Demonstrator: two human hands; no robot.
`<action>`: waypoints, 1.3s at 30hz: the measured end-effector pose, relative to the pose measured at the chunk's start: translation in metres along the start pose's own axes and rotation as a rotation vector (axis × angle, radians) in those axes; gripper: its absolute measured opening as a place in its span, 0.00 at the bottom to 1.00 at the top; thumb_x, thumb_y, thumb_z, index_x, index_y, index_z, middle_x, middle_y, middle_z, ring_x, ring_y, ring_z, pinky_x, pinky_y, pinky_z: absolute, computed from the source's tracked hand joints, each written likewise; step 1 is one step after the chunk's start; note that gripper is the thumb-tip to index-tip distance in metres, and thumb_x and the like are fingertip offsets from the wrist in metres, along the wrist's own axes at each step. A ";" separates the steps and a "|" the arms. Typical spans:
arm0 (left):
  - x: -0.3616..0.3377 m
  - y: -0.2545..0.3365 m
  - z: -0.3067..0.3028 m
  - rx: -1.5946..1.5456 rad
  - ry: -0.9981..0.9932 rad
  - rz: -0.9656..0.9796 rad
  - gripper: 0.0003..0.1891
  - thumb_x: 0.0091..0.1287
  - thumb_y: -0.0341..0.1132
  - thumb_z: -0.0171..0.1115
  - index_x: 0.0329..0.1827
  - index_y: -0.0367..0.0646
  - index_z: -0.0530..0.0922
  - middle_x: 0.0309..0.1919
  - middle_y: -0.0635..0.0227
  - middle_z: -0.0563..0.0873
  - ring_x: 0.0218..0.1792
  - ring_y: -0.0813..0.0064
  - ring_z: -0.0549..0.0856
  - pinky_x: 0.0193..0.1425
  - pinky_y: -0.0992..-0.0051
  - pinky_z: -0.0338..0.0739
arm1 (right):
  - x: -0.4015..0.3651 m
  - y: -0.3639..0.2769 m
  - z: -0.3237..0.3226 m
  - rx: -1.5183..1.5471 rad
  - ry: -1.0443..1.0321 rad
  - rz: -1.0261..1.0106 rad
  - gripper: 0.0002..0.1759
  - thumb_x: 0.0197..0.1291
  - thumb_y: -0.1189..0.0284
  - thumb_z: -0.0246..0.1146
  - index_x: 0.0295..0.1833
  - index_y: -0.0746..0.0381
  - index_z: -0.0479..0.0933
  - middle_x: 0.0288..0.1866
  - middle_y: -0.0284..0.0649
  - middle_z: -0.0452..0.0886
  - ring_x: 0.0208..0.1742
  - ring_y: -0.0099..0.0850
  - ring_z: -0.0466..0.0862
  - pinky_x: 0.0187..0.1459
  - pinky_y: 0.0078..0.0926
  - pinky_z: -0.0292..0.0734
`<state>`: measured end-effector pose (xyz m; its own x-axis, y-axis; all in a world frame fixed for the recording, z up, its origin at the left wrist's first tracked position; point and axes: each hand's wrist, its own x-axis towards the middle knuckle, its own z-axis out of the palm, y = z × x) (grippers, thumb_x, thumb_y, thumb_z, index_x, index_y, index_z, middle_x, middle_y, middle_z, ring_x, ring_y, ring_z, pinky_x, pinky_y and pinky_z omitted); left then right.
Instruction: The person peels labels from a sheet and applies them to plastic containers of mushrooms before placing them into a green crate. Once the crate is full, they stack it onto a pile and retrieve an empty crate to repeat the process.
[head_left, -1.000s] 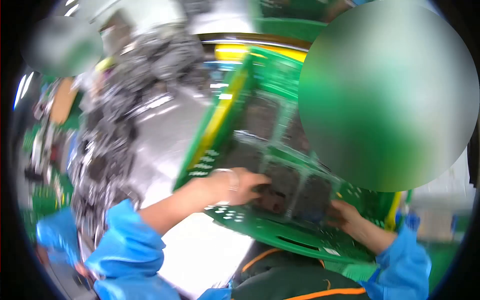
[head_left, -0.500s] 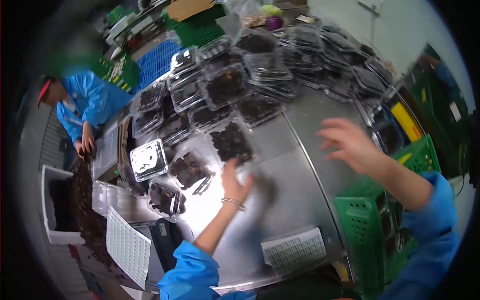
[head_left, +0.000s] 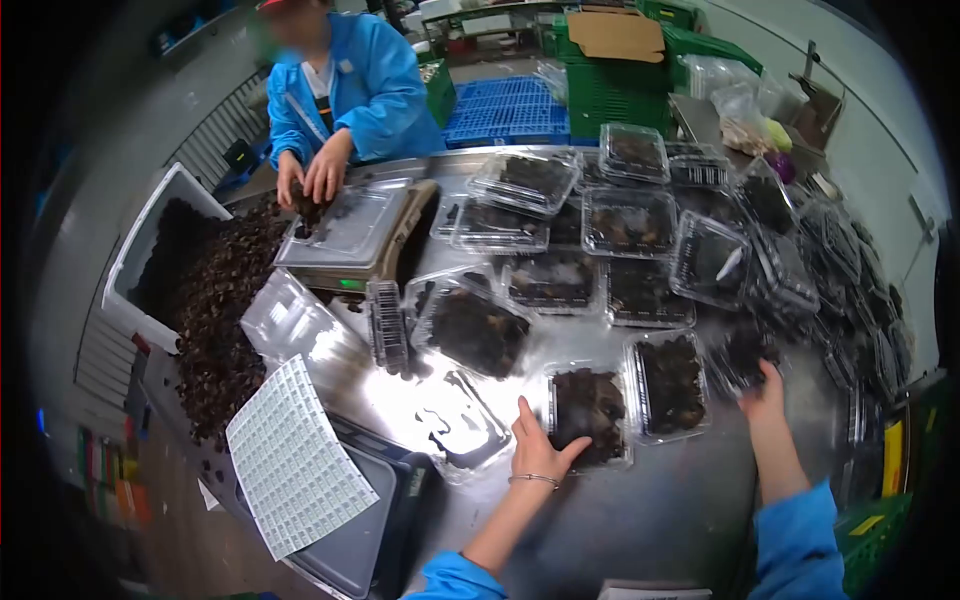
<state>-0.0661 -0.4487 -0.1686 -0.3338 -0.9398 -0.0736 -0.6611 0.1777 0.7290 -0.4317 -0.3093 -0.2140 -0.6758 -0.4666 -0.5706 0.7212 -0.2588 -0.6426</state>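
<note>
My left hand (head_left: 540, 450) is beside a clear plastic box of dark brown pieces (head_left: 590, 405), thumb and fingers spread around its near left corner. A second filled box (head_left: 668, 388) lies just right of that one. My right hand (head_left: 765, 395) is at the near edge of another filled box (head_left: 738, 352), which is blurred; its fingers close on the rim and are partly hidden. The dark pieces look like wood ear mushrooms, though I cannot be sure.
Stacked filled boxes (head_left: 630, 220) cover the table's back and right. On the left are a label sheet (head_left: 300, 460), a scale (head_left: 395, 235), a loose heap of dark pieces (head_left: 215, 320) and a white bin (head_left: 150, 260). Across the table, a co-worker in blue (head_left: 370, 90) handles dark pieces.
My view has swung left and up. My right hand, held open above the table before, is now at a filled box. My left hand remains near the filled boxes.
</note>
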 end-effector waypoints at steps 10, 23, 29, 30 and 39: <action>-0.007 -0.012 -0.028 -1.031 -0.249 -0.440 0.35 0.47 0.40 0.70 0.55 0.34 0.64 0.42 0.58 0.79 0.41 0.67 0.79 0.46 0.71 0.74 | -0.182 -0.070 0.007 -0.389 -0.185 -0.372 0.33 0.42 0.75 0.56 0.60 0.63 0.62 0.53 0.41 0.72 0.54 0.34 0.73 0.57 0.31 0.65; 0.009 0.017 0.040 -1.520 -0.820 -0.636 0.16 0.62 0.41 0.51 0.47 0.41 0.75 0.40 0.63 0.82 0.41 0.67 0.82 0.47 0.64 0.78 | -0.126 0.002 0.055 -0.577 -0.380 0.451 0.29 0.50 0.64 0.66 0.57 0.63 0.68 0.51 0.41 0.75 0.51 0.33 0.76 0.54 0.33 0.71; -0.086 0.113 -0.039 -1.159 -0.571 -0.202 0.12 0.56 0.41 0.58 0.30 0.39 0.75 0.26 0.67 0.78 0.29 0.76 0.77 0.36 0.77 0.73 | -0.306 -0.076 0.009 -0.517 -0.269 0.156 0.32 0.50 0.65 0.66 0.59 0.63 0.64 0.50 0.38 0.74 0.49 0.27 0.75 0.52 0.25 0.69; -0.071 0.123 -0.033 -1.326 -1.016 0.104 0.16 0.57 0.43 0.56 0.36 0.37 0.76 0.29 0.65 0.80 0.32 0.75 0.79 0.40 0.76 0.75 | -0.340 -0.102 -0.011 -0.503 -0.239 0.032 0.29 0.52 0.64 0.64 0.57 0.63 0.66 0.47 0.38 0.76 0.47 0.25 0.76 0.50 0.23 0.71; -0.307 0.381 0.119 -0.720 -1.984 -0.111 0.18 0.58 0.37 0.61 0.48 0.37 0.74 0.43 0.64 0.81 0.42 0.76 0.80 0.47 0.76 0.74 | -0.531 -0.165 -0.313 0.078 0.351 -0.400 0.21 0.59 0.60 0.56 0.52 0.62 0.71 0.47 0.41 0.78 0.45 0.35 0.79 0.51 0.38 0.74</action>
<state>-0.2957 -0.0572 0.0506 -0.7356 0.6409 -0.2193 -0.5728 -0.4157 0.7064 -0.2389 0.2461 0.0349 -0.9008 -0.0117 -0.4341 0.3971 -0.4264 -0.8127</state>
